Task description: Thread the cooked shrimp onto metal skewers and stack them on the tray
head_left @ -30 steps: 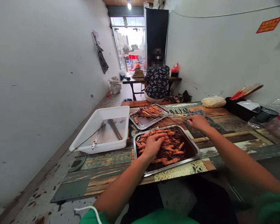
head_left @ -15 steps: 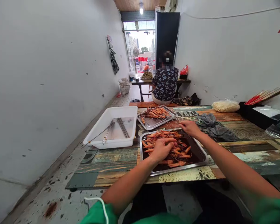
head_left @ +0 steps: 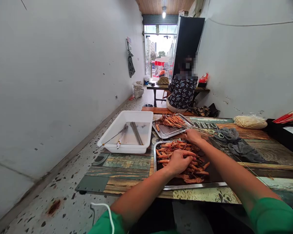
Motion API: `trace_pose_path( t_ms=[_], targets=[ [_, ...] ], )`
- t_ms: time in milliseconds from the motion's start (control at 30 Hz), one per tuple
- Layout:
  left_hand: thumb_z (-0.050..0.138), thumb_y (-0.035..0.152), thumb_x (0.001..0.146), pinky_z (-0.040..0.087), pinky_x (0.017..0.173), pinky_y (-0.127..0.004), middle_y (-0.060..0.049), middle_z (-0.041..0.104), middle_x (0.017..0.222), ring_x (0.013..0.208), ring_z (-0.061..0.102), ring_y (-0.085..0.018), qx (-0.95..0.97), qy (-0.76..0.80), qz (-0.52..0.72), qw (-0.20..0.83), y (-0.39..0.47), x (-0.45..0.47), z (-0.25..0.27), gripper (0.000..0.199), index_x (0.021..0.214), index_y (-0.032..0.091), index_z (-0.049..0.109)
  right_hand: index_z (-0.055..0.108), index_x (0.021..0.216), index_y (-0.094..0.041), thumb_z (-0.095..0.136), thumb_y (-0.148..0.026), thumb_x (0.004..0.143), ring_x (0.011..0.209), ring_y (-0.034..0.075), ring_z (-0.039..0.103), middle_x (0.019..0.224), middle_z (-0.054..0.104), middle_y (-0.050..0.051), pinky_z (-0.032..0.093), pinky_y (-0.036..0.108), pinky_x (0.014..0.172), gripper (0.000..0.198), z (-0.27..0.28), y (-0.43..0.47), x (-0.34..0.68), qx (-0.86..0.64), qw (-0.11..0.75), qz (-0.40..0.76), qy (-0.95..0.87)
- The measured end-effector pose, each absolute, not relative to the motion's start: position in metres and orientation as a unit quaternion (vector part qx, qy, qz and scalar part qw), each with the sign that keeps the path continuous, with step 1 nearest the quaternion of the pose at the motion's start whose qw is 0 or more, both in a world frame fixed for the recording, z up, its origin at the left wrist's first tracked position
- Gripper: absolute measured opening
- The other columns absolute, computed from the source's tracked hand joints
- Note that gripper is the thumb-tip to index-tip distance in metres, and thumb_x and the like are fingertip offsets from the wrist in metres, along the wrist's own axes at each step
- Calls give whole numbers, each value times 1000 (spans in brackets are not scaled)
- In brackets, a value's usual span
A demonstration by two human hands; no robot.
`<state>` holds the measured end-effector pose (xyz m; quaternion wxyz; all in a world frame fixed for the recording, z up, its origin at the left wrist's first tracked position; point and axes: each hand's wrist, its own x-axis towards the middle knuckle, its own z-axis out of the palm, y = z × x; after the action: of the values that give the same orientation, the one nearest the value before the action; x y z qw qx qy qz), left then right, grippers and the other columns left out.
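Note:
My left hand (head_left: 180,162) is closed over the near metal tray (head_left: 195,186), its thumb and fingers pinched on a long reddish-brown food piece. Many similar food pieces (head_left: 169,149) lie in dark liquid in this tray; their exact kind is unclear. My right hand (head_left: 193,136) is closed at the tray's far edge, fingers around a thin skewer that is mostly hidden. Beyond it, skewered food pieces (head_left: 173,120) rest on a second metal tray (head_left: 167,131), and their thin skewers (head_left: 197,129) stick out to the right.
At left stands a white plastic tub (head_left: 127,148) holding metal skewers (head_left: 136,133). Right of the trays lie a grey cloth (head_left: 244,151), scissors (head_left: 219,135), bagged pale sticks (head_left: 250,122) and a black box (head_left: 280,138). A person (head_left: 183,92) sits at the table (head_left: 157,87) farther back.
The camera view has turned left, so the scene sits farther right. My right hand has drawn slightly closer to my left, which stays over the food.

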<state>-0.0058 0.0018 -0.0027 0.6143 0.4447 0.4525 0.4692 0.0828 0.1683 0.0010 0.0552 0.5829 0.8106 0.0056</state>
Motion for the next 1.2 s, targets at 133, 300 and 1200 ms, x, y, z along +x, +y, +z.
trace_pose_path(
  t_ms=[133,300,1200],
  targets=[
    [51,5,76,54,59,-24,-7,68,76,60,64,-11,431,438,476,629,2,-6,-3,19,85,9,67,55,115,-16,54,-32,88,96,19,59,115,58,8,50,40,80,32,0,167,77,590,24,0,807],
    [49,5,76,53,57,-22,-7,68,78,61,65,-11,442,439,479,619,3,-6,-2,21,87,8,67,55,116,-16,54,-32,88,96,20,59,115,58,8,50,40,80,32,5,170,77,598,-54,1,800],
    [58,15,77,50,63,-22,-8,71,88,64,63,-10,488,447,436,611,-5,-10,-2,20,93,12,69,61,104,-15,47,-7,81,78,22,55,84,65,7,40,29,53,28,-19,-84,253,571,-22,216,791]
  ],
)
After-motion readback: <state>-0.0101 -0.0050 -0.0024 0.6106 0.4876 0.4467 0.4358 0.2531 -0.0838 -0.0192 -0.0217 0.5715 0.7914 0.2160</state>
